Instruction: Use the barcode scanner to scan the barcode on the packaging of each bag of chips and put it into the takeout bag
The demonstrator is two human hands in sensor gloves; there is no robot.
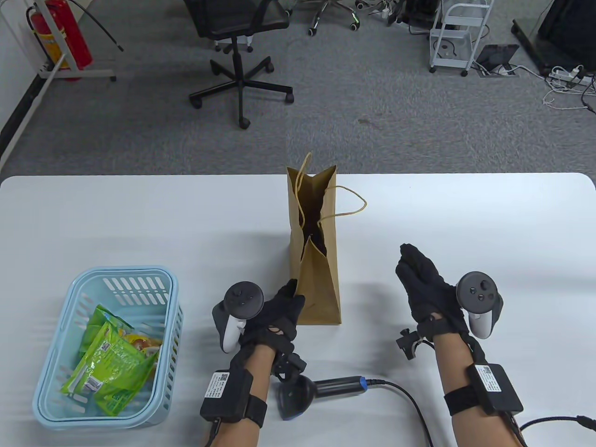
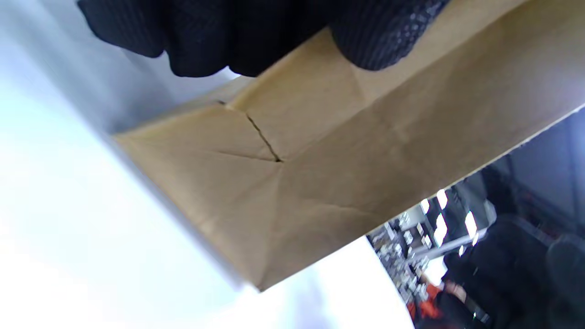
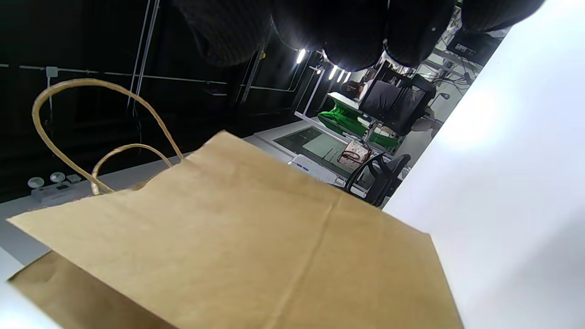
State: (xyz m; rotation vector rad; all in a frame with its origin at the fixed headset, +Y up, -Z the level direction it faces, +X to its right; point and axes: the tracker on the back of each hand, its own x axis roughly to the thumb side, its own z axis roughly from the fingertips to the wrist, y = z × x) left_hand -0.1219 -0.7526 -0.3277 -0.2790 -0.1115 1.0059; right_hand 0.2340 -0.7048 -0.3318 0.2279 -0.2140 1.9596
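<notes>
Table view shows the paper bag [image 1: 316, 260] standing tall in the middle of the tabletop [image 1: 465, 219], its top open. The left hand [image 1: 272, 316] touches the bag's near left bottom corner, and in the left wrist view its fingers [image 2: 374, 41] press on the paper, a little curled. I cannot tell if they pinch it. The right hand [image 1: 426, 286] is flat and holds nothing, a bit to the right of the bag. The chip bags [image 1: 111, 358] lie in the blue basket [image 1: 51, 372] at the near left. The scanner [image 1: 321, 391] lies near the front edge, behind the left wrist. The bag is thin and light, so a push could tip it over. The left arm could also bump the scanner or snag its cord [image 1: 409, 405].
</notes>
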